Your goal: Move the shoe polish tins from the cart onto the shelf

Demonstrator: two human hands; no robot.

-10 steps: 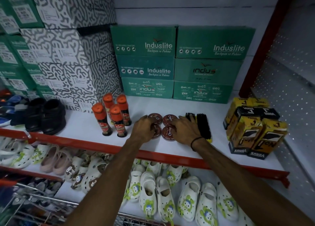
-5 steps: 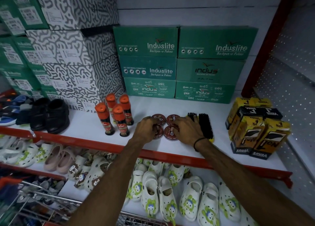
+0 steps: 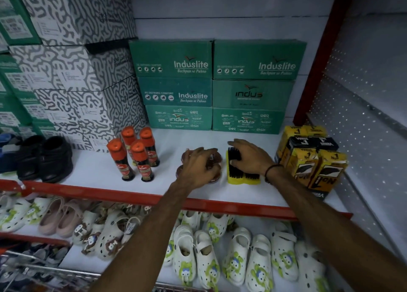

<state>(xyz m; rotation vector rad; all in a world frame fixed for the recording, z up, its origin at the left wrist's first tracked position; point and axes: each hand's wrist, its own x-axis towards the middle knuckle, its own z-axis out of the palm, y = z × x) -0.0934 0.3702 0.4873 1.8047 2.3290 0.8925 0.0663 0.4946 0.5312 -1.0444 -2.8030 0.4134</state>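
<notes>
Several round brown shoe polish tins lie grouped on the white shelf, mostly hidden under my left hand, which rests on top of them with curled fingers. One tin edge shows at the left of that hand. My right hand lies just to the right, fingers laid over a black-bristled shoe brush with a yellow body. The wire cart shows only at the bottom left corner.
Orange-capped polish bottles stand left of the tins, black shoes further left. Yellow and black boxes stand on the right. Green shoe boxes fill the back. White clogs lie on the lower shelf.
My right hand has moved off the tins to the right and onto the shoe brush. My left hand has slid right to cover the tins.
</notes>
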